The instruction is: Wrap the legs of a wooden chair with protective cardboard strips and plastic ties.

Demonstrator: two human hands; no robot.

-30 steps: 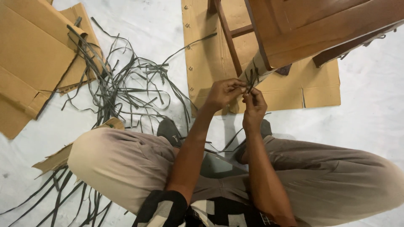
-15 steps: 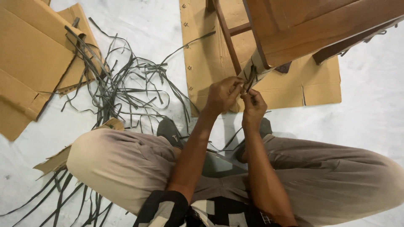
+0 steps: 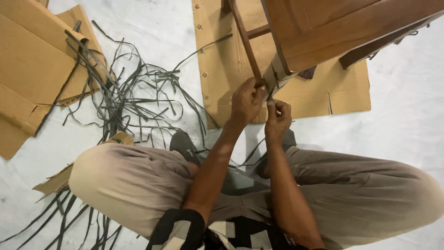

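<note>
A brown wooden chair (image 3: 333,28) stands in front of me, one leg wrapped in cardboard (image 3: 276,74). A dark plastic strap (image 3: 273,85) runs around that wrapped leg. My left hand (image 3: 246,103) presses against the wrapped leg and pinches the strap. My right hand (image 3: 277,119) sits just below and to the right, fingers closed on the strap's end. Both forearms reach out over my knees in beige trousers.
A tangle of several loose dark straps (image 3: 134,92) lies on the white floor to the left. Flattened cardboard sheets (image 3: 32,69) lie at far left; another sheet (image 3: 296,92) lies under the chair. More straps (image 3: 69,222) trail at lower left. A dark shoe (image 3: 185,146) shows between my knees.
Both hands have shifted slightly up and left along the wrapped leg, the left hand now higher on it. The view has drifted a little.
</note>
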